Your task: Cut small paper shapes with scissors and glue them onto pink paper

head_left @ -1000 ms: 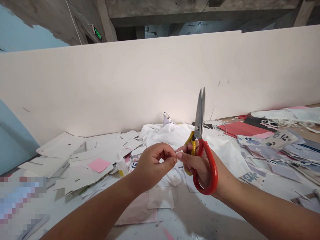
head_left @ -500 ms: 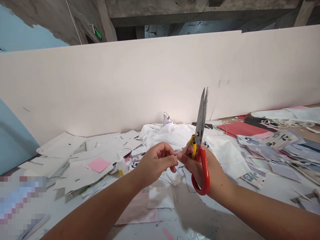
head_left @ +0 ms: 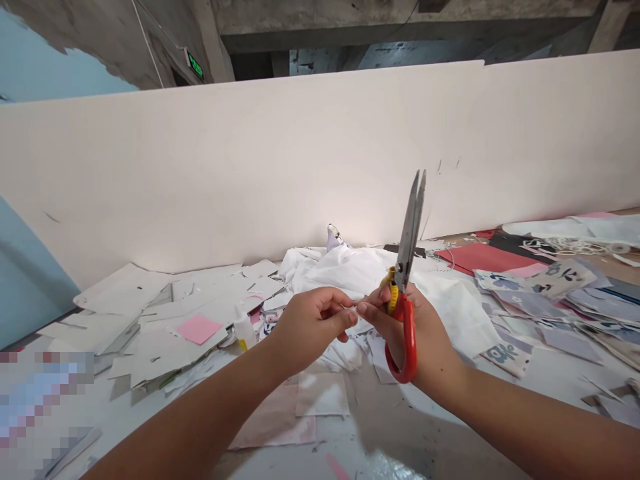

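My right hand (head_left: 415, 333) grips a pair of scissors (head_left: 406, 267) with red and yellow handles. Their closed blades point up and lean a little to the right. My left hand (head_left: 310, 323) is curled, its thumb and forefinger pinched against the fingertips of my right hand. Something tiny may sit in that pinch; I cannot make it out. Both hands hover above a table strewn with white paper scraps (head_left: 320, 393).
A small glue bottle (head_left: 243, 329) and a pink square note (head_left: 199, 328) lie left of my hands among white card pieces. Crumpled white cloth (head_left: 350, 267) sits behind. Red sheets (head_left: 475, 257) and printed cut-outs (head_left: 540, 293) cover the right. A tall white board (head_left: 300, 153) walls the back.
The scissors have swung so the blades lean further right and the red handle shows edge-on. My hands stay pinched together, shifted slightly right.
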`<state>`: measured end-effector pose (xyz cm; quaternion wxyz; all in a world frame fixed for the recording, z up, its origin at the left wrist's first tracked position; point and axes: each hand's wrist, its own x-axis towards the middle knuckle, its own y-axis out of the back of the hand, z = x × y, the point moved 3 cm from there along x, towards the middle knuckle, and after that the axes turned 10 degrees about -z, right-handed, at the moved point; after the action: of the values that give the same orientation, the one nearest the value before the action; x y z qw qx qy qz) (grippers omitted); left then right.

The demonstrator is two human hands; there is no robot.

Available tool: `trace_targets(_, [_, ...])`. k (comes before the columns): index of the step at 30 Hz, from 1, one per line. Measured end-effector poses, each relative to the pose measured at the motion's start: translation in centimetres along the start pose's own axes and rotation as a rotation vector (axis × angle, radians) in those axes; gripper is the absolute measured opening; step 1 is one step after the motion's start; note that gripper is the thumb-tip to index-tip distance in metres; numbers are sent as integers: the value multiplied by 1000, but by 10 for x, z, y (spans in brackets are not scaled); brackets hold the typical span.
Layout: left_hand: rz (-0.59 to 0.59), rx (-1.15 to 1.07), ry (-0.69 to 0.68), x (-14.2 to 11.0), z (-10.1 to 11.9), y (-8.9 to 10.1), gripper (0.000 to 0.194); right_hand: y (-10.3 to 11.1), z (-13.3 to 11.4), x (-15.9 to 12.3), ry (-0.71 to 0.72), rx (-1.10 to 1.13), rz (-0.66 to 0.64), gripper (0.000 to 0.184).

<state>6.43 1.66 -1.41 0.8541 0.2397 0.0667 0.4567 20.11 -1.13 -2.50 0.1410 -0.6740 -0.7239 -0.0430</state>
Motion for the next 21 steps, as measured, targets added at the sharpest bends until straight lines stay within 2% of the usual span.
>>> trace_targets(3, [24,17,-4,0,0,2,18,1,1,1,18,-5,6,29])
trace_targets(8, [144,-111,-105,2,3,19,16,14,-3,8,71,-255,112,23])
trace_targets(10, [171,-208,-132,3,4,28,17,16,-3,12,39,-273,70,27])
trace_targets(14, [215,-311,-157,2,8,43,16,12,7,17,-92,-92,-59,37])
trace_targets(18, [192,-388,-179,-3,16,52,13,3,21,17,-168,27,-220,29])
trace_targets(21, [136,-482,-171,-6,20,55,12,1,25,12,-175,30,-304,27])
